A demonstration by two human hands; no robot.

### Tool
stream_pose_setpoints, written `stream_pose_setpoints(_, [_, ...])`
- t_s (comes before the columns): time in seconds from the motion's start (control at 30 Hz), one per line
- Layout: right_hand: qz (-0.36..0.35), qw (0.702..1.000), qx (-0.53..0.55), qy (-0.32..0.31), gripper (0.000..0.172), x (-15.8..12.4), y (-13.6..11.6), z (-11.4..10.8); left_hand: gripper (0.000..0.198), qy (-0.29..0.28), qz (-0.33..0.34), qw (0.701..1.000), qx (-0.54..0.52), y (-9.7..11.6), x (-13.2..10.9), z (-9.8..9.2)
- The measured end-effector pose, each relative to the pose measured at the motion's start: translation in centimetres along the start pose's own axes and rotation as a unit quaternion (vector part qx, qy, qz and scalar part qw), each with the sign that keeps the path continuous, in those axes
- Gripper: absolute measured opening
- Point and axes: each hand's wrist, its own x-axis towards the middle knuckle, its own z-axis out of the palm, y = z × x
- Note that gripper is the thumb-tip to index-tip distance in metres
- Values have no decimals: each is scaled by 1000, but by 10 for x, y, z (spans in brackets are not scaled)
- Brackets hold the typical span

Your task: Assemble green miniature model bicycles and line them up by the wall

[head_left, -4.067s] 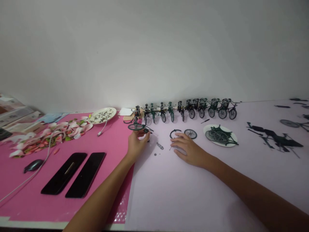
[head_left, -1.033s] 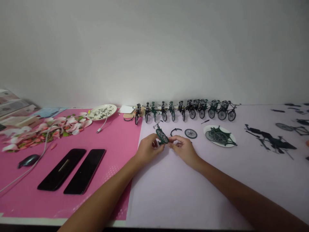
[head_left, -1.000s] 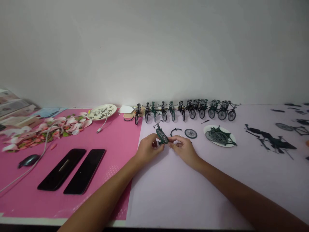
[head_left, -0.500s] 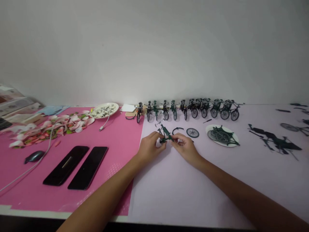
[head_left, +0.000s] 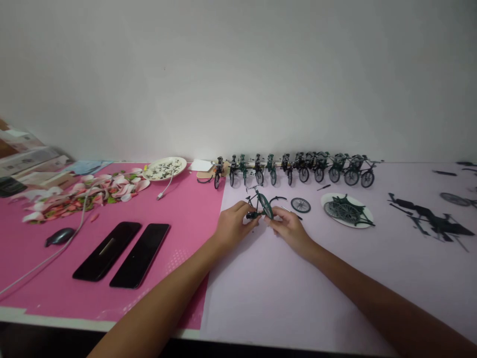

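Note:
My left hand (head_left: 234, 221) is closed around the rear of a small model bicycle (head_left: 255, 201), holding it upright over the lilac sheet. On its right side a spoked wheel (head_left: 266, 206) faces me. The fingers of my right hand (head_left: 288, 226) pinch the lower edge of that wheel. Just behind my right hand lie a loose spoked wheel (head_left: 300, 205), a curved black strip (head_left: 278, 198) and a thin dark stick-like piece (head_left: 294, 214), partly hidden by the fingers.
Several assembled model bicycles (head_left: 303, 169) stand along the wall. A white plate (head_left: 367, 223) holds wheels and green frames. Dark parts (head_left: 428, 219) lie at right. Two black phones (head_left: 139, 256), a mouse (head_left: 59, 237), a cable (head_left: 80, 219) and petals (head_left: 87, 194) are on the pink sheet.
The model bicycle has turned between my hands, so a wheel now shows broadside on its right. My right hand's fingers are at that wheel. The view has shifted slightly.

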Motion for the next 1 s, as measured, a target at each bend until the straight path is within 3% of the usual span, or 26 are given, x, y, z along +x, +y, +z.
stream_pose_setpoints(0.37, [-29, 998, -44, 17, 25, 3, 0, -5, 18, -1, 0, 999, -45, -1, 0, -2])
stream_pose_setpoints(0.6, [-60, 980, -148, 116, 27, 23, -8, -44, 23, 42, -94, 986, -130, -4, 6, -9])
stream_pose_setpoints(0.8, [-71, 932, -356, 7, 26, 24, -14, -73, 40, 74, -234, 946, -210, -11, 9, -7])
stream_pose_setpoints(1.0, [-46, 918, -393, -40, 18, 20, -19, -73, 50, 73, -296, 912, -275, -16, 14, -8])
